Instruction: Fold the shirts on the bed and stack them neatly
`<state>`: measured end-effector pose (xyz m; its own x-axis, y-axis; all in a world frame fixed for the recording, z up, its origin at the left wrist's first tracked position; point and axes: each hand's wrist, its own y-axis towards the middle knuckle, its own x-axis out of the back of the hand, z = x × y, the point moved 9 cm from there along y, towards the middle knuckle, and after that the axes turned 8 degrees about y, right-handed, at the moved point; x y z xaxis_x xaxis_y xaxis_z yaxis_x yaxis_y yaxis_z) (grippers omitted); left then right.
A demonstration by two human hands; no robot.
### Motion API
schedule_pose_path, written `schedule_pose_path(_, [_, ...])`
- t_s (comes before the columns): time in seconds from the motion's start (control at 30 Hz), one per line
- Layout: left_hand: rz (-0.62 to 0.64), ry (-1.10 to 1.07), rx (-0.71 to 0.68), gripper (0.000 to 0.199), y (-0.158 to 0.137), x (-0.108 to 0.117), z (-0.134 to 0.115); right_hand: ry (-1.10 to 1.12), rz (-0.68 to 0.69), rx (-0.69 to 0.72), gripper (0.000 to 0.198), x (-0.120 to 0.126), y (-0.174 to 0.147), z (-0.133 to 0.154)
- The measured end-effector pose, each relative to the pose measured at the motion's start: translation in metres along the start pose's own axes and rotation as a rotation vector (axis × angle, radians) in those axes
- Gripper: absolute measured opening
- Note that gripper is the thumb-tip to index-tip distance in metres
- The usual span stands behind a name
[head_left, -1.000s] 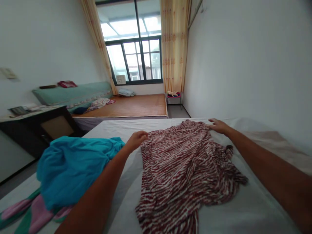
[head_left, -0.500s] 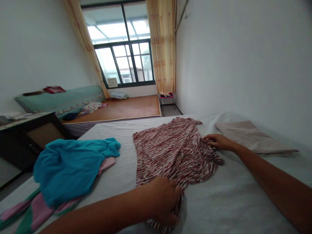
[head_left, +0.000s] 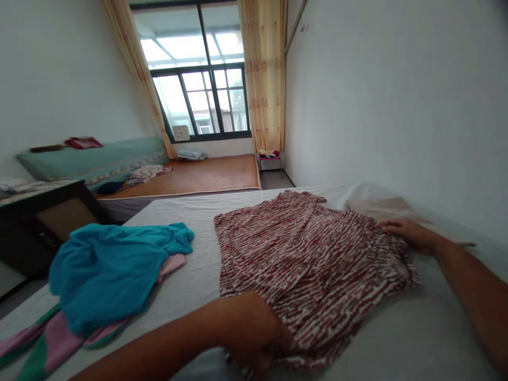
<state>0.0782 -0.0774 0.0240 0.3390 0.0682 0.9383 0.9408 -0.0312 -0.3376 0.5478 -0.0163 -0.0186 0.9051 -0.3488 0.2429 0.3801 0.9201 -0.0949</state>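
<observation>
Head view: left hand [head_left: 257, 324] clutching near edge of red-and-white striped top [head_left: 305, 254]; right hand [head_left: 415, 234] touching right side (finger grip unclear).

The shirt [head_left: 305, 254] lies on the sheet [head_left: 202, 251], right of a second garment [head_left: 111, 270]; behind its right side lies a cloth [head_left: 379, 207], perhaps partly underneath. Beyond the sheet stands a bed [head_left: 210, 173], with a window [head_left: 188, 90] behind.

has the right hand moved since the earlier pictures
Yes, the right hand has moved to the right: it is now farther right of the window.
</observation>
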Motion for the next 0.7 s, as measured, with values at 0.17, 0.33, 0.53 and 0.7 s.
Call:
schedule_pose_path(0.17, [-0.059,-0.325,-0.043,0.024,-0.037,0.027,0.037,-0.237,0.207,0.107,0.029,-0.054,-0.008,0.042])
schedule_pose_path(0.33, [-0.19,-0.591,0.073,0.026,-0.09,0.041,0.062,0.076,0.384,-0.007,0.023,-0.072,-0.031,0.058])
schedule_pose_path(0.53, [-0.107,-0.547,-0.087,0.027,-0.069,0.007,0.001,0.339,-0.02,0.102,0.028,-0.025,-0.037,0.064])
schedule_pose_path(0.7, [-0.175,-0.548,-0.15,0.025,-0.034,0.0,-0.016,0.448,-0.327,0.132,0.015,0.015,-0.034,0.055])
